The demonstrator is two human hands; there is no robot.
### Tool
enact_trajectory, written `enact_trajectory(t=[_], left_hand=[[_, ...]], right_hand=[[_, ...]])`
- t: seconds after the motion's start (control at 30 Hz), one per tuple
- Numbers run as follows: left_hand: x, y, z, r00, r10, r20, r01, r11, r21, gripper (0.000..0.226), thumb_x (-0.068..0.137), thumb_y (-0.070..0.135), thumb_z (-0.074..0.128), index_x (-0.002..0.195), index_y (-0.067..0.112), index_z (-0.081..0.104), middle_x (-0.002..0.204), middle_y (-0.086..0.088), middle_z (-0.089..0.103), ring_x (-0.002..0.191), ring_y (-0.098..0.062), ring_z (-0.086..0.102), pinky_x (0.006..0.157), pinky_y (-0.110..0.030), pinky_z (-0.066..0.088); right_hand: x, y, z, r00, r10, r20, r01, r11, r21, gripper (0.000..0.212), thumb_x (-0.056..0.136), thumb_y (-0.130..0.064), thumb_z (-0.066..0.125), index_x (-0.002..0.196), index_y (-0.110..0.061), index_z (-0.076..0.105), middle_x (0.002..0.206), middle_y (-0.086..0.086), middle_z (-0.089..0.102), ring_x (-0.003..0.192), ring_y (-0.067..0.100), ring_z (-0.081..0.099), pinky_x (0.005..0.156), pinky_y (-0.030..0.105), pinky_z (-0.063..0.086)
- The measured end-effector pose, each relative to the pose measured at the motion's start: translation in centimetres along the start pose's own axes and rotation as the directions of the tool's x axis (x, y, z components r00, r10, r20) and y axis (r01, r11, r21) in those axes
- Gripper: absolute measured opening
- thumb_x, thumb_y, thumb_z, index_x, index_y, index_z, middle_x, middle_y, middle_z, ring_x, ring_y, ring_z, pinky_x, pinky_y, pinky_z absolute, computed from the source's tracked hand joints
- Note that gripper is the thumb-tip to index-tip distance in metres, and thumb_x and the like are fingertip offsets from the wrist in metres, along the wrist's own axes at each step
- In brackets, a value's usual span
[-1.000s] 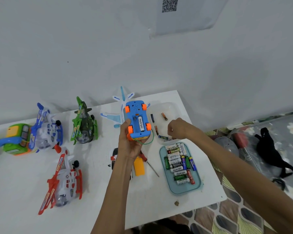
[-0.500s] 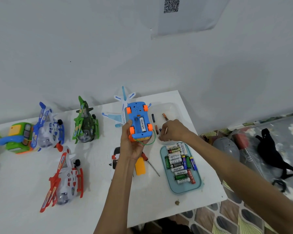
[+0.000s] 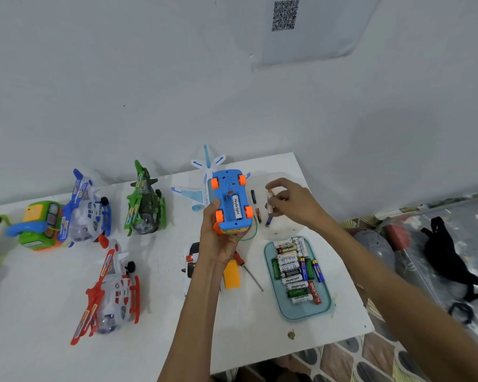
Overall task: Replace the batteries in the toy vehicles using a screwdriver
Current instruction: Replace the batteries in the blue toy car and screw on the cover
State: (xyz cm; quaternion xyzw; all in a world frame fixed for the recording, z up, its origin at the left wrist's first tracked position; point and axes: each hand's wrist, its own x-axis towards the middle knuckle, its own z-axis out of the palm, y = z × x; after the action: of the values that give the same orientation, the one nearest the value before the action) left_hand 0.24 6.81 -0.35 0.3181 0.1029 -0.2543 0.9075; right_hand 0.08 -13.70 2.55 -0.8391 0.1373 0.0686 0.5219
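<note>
Blue toy car (image 3: 231,201) sits belly-up in the left hand (image 3: 218,241), whose grip is clamped round its near end above the table (image 3: 39,312). One white battery (image 3: 236,206) lies in its open compartment. The right hand (image 3: 293,202) has its grip pinched on a small battery (image 3: 270,201) over the clear dish (image 3: 284,230). A screwdriver (image 3: 250,272) lies between the orange cover (image 3: 231,274) and the teal tray (image 3: 301,312) of batteries.

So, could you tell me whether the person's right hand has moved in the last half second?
Yes. The right hand has lifted away from the teal plastic battery tray, toward the wall, pinching a small white-and-orange battery.
</note>
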Motion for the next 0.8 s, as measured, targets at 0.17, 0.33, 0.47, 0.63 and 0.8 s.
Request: enact_trajectory(t=[0.17, 0.33, 0.47, 0.63, 0.8], left_hand=[[-0.6, 0.5, 0.4, 0.998, 0.059, 0.036, -0.062, 0.994, 0.089, 0.059, 0.066, 0.048, 0.087, 0.115, 0.017, 0.076, 0.107, -0.012, 0.073, 0.088, -0.028, 0.072, 0.071, -0.038, 0.063], [-1.6, 0.6, 1.1, 0.999, 0.044, -0.011, -0.042, 0.991, 0.128, 0.039, 0.097, 0.035, 0.044, 0.110, 0.018, 0.076, 0.093, -0.010, 0.075, 0.074, -0.022, 0.073, 0.066, -0.035, 0.063], [-2.1, 0.4, 0.9, 0.995, 0.081, -0.063, -0.072, 0.987, 0.141, 0.040, 0.103, 0.033, 0.046, 0.137, 0.016, 0.057, 0.102, -0.007, 0.074, 0.084, -0.021, 0.073, 0.068, -0.039, 0.062], [-3.0, 1.0, 0.4, 0.998, 0.039, -0.056, -0.035, 0.997, 0.074, 0.055, 0.097, 0.040, 0.055, 0.144, 0.011, 0.054, 0.110, -0.012, 0.071, 0.089, -0.023, 0.072, 0.067, -0.037, 0.061], [-3.7, 1.6, 0.3, 0.999, 0.041, -0.009, -0.041, 0.999, 0.019, 0.087, 0.068, 0.045, 0.087, 0.139, 0.007, 0.054, 0.104, -0.012, 0.073, 0.083, -0.022, 0.072, 0.067, -0.036, 0.062]], right_hand=[[-4.1, -4.5, -0.2, 0.995, -0.089, -0.039, 0.097, 0.906, 0.411, 0.022, 0.098, -0.007, 0.062, 0.114, -0.017, 0.072, 0.089, 0.013, 0.076, 0.080, 0.028, 0.076, 0.077, 0.029, 0.059], [-6.5, -6.9, 1.9, 0.965, -0.227, -0.130, 0.260, 0.888, 0.380, 0.019, 0.096, -0.014, 0.068, 0.114, -0.016, 0.068, 0.090, 0.004, 0.079, 0.089, 0.019, 0.075, 0.080, 0.031, 0.060], [-7.4, -7.4, 4.0, 0.886, -0.401, -0.231, 0.433, 0.895, 0.107, 0.016, 0.091, -0.020, 0.076, 0.105, -0.018, 0.071, 0.090, -0.009, 0.077, 0.091, 0.007, 0.072, 0.074, 0.025, 0.056], [-8.2, -6.1, 5.8, 0.707, -0.665, -0.242, 0.592, 0.743, -0.312, 0.019, 0.087, -0.026, 0.080, 0.103, -0.016, 0.077, 0.094, 0.000, 0.074, 0.079, 0.003, 0.061, 0.072, 0.025, 0.056], [-8.7, -5.3, 6.7, 0.628, -0.770, -0.112, 0.703, 0.623, -0.344, 0.021, 0.086, -0.021, 0.079, 0.104, -0.012, 0.080, 0.107, -0.002, 0.077, 0.106, 0.013, 0.066, 0.091, 0.026, 0.055]])
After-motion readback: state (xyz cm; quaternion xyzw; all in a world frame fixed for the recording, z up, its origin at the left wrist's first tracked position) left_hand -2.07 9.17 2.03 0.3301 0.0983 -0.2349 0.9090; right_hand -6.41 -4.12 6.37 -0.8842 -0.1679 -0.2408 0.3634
